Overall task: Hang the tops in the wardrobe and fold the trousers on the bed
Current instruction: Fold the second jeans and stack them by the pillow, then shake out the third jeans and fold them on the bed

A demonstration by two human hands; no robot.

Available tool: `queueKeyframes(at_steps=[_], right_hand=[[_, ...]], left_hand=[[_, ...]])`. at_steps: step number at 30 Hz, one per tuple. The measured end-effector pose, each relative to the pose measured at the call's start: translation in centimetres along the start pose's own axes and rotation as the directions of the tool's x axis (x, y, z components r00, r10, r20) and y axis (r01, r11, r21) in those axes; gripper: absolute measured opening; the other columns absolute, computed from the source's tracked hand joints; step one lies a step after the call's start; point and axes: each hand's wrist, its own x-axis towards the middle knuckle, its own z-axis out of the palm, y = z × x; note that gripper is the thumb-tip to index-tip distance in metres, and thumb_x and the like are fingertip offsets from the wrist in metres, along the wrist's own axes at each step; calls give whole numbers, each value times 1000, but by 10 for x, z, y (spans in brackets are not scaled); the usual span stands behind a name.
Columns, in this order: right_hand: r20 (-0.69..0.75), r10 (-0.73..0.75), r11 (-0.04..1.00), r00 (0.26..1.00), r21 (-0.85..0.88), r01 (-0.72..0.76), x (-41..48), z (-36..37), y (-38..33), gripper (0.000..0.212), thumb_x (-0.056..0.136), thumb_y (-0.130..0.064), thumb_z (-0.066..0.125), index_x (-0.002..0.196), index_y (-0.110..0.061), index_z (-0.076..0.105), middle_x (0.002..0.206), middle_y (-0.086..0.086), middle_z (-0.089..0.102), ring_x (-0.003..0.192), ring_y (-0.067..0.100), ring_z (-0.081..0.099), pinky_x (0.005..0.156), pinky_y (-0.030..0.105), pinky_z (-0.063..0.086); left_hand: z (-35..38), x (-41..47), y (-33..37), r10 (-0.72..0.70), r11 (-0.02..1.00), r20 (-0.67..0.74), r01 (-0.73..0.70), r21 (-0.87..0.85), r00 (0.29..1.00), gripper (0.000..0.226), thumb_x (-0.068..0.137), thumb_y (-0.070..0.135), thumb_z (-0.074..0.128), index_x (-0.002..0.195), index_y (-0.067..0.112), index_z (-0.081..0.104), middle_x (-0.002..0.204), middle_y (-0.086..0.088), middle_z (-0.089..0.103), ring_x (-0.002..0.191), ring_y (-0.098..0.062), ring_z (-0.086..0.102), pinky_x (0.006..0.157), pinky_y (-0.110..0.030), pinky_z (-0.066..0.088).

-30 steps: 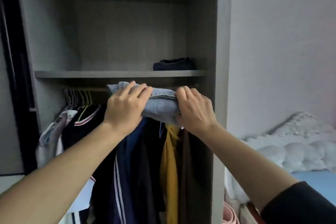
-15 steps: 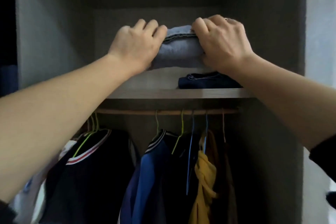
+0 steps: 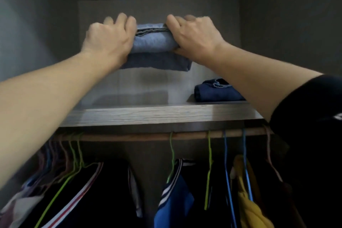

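Gripped at either end by left hand [image 3: 109, 42] and right hand [image 3: 194, 39], fingers curled round, folded jeans [image 3: 153, 48] hang level above shelf [image 3: 148, 116], long axis side to side, dark folded pair [image 3: 216, 92] lower right

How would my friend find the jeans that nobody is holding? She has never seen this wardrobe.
Look at the wooden shelf above the clothes rail in the wardrobe. At its right end lies a folded pair of dark navy jeans. No hand holds it, and it is much darker than the light blue jeans that the left hand and right hand grip higher up.
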Motion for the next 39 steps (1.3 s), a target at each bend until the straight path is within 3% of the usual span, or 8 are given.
queueKeyframes(at_steps=[3,7,9,18,23,27,30,39], right_hand=[[274,29,1000,961,0,-30,6,39,-23,59,85,-39,67,130,-9,43,125,15,56,111,37,57,88,48,44],[869,-90,984,487,153,-91,-5,79,-42,71,87,-50,68,145,-20,39,143,9,51,125,30,51,104,41,42],[909,-74,985,411,131,-111,-9,85,-31,77,90,-49,66,153,-24,30,153,7,42,136,29,43,112,43,35],[932,16,963,362,84,-258,-14,68,-36,79,88,-40,69,155,-32,27,158,4,33,140,29,37,116,46,31],[928,64,911,368,96,-401,-24,25,-44,23,91,-46,59,94,-25,70,109,3,67,103,29,62,99,47,50],[783,222,939,582,-10,-344,-61,-28,-42,41,101,-50,39,123,-25,63,125,11,63,111,35,58,93,40,47],[540,417,902,731,-147,-406,-97,-64,-28,48,102,-52,33,131,-21,55,133,13,57,120,38,53,93,45,46],[190,504,745,843,-589,-313,-232,-202,-10,57,102,-48,33,153,-21,32,163,19,13,152,37,9,123,54,5]], left_hand=[[39,-2,5,-23,990,392,76,-120,920,65,91,38,63,136,3,31,132,-26,40,118,-43,46,84,-51,45],[76,-16,19,285,952,859,-22,-305,426,52,102,35,44,149,16,32,150,-11,37,131,-31,43,103,-42,44],[84,-12,23,308,932,885,74,-354,350,52,102,24,44,152,24,29,153,-7,30,131,-31,42,93,-47,53],[83,-10,25,336,939,827,-86,-334,452,44,98,15,47,142,10,47,139,-19,51,102,-26,56,37,-13,43],[53,-8,23,282,937,579,-90,-337,765,41,94,23,50,134,18,53,134,-14,57,117,-33,57,92,-37,49],[11,-7,28,188,908,192,-97,-407,963,40,92,21,49,131,12,50,129,-21,52,118,-40,51,83,-47,45],[-18,-11,45,84,819,-46,-95,-565,995,41,93,22,46,130,6,46,133,-27,45,122,-44,43,89,-55,41],[-110,-81,161,-271,369,-279,-168,-914,921,55,101,37,30,151,16,31,159,-17,20,147,-33,18,113,-51,25]])
